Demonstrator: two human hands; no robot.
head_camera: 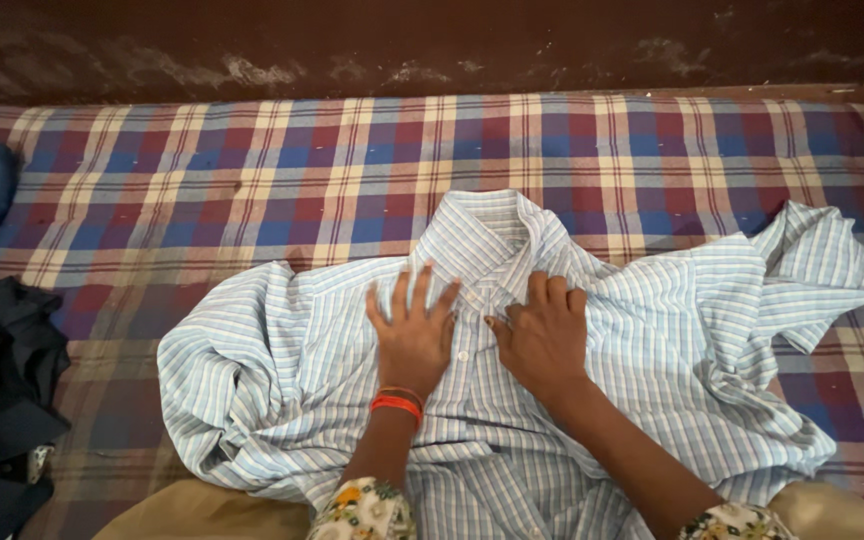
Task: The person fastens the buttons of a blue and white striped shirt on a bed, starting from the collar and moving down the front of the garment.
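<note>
Both hands (477, 335) flat mid-shirt (282, 380)

There is no package, no label, no sign and no screen visible in this view.
</note>
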